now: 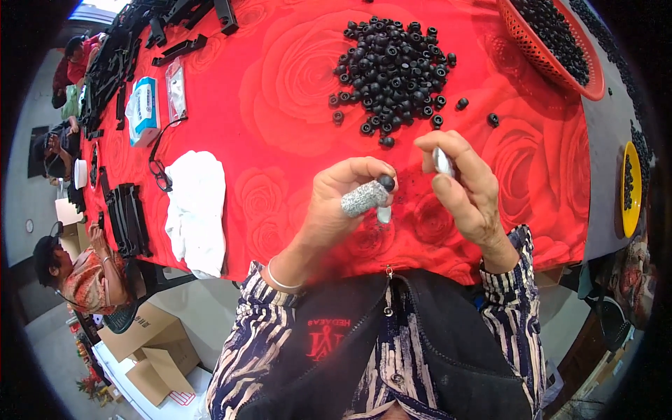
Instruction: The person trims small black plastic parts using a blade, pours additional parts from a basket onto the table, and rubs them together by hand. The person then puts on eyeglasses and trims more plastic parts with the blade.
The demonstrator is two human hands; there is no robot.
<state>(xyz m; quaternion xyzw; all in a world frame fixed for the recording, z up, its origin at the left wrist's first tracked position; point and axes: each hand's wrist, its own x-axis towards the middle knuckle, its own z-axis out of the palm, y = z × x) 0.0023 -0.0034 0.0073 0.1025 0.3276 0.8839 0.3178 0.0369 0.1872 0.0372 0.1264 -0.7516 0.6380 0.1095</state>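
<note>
My left hand pinches a small round black cap at its fingertips. A speckled grey-white wrap covers its thumb, and a small pale piece shows below the fingers. Just to the right, my right hand is raised with its fingers curled around a small silvery-white piece. Whether that is a tool or a finger covering I cannot tell. The two hands are apart. Beyond them lies a heap of similar black caps on the red rose-patterned tablecloth.
A red basket of small black parts stands far right, with a yellow dish nearer. At left lie a white cloth, glasses, a tissue pack and black strips. Other people sit beyond the left edge, near a cardboard box.
</note>
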